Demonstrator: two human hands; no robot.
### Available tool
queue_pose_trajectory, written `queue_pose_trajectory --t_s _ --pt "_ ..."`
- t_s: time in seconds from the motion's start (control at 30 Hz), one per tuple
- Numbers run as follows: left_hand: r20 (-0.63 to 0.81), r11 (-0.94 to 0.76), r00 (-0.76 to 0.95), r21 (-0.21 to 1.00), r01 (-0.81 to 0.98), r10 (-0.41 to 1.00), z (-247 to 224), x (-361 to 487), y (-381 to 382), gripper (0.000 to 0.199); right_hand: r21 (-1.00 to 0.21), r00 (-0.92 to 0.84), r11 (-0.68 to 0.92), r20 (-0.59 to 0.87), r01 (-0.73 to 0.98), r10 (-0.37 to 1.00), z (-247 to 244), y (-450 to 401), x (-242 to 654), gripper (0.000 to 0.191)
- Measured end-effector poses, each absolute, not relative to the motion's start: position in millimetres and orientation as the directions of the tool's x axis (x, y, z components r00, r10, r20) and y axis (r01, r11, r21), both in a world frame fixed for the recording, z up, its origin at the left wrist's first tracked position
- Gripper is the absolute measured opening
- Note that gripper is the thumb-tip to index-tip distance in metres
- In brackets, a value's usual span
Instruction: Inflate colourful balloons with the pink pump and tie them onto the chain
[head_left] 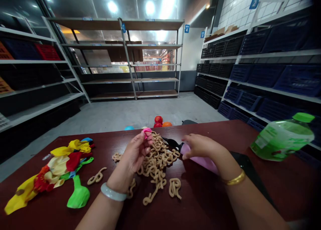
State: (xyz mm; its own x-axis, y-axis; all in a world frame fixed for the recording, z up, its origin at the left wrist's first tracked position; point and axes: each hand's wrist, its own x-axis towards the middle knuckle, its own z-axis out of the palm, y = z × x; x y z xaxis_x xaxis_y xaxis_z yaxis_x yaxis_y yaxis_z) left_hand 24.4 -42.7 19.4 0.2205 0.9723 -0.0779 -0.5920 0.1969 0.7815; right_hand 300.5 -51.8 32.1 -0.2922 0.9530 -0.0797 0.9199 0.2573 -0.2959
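My left hand [136,149] pinches a pink balloon [147,131] between thumb and fingertips, above a heap of tan twisted loops [160,153] on the dark red table. My right hand [198,145] curves over a lilac hand pump [204,163], thumb on the near side and fingers on the far side. Its black nozzle [172,143] points left toward the heap. Limp balloons in several colours [60,163] lie at the left, with a green balloon [78,194] nearest me. Single tan loops [175,187] lie apart from the heap.
A green bottle [283,138] stands on the table [200,203] at the right, near a flat black object [250,173]. Round red and orange things [158,119] show beyond the far edge. Shelves with crates [263,74] line the right side; racks [130,56] stand behind.
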Motion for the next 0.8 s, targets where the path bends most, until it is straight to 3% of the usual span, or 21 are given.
queue_pose_trajectory --t_s 0.07,0.2,0.27,0.33,0.4,0.47,0.6,0.8 --pt "-0.067 0.149 0.152 0.763 -0.629 0.986 23 16 -39 0.017 -0.187 -0.259 0.227 -0.168 0.956 0.951 24 -49 298 0.074" --pt "-0.162 0.161 0.078 0.601 -0.783 0.984 26 5 -34 0.011 -0.099 -0.170 0.148 -0.271 0.984 0.947 16 -42 299 0.057" --pt "-0.202 0.160 0.068 0.489 -0.857 0.977 26 1 -31 0.011 -0.099 -0.130 0.111 -0.219 0.989 0.967 20 -40 301 0.044" --pt "-0.208 0.127 0.038 0.434 -0.892 0.977 24 -1 -27 0.012 -0.127 -0.124 0.116 -0.055 0.985 0.991 27 -40 298 0.038" --pt "-0.209 0.088 -0.004 0.430 -0.898 0.978 21 -2 -24 0.013 -0.197 -0.173 0.197 0.133 0.960 0.976 34 -44 286 0.040" --pt "-0.200 0.063 -0.029 0.440 -0.896 0.979 18 -2 -21 0.012 -0.282 -0.277 0.327 0.201 0.902 0.940 39 -52 268 0.040" --pt "-0.156 0.034 -0.044 0.460 -0.887 0.987 15 0 -20 0.011 -0.324 -0.431 0.452 0.140 0.831 0.891 34 -65 237 0.034" --pt "-0.107 -0.010 -0.081 0.540 -0.842 0.991 18 5 -25 0.009 -0.312 -0.427 0.447 0.134 0.839 0.895 24 -64 232 0.038"
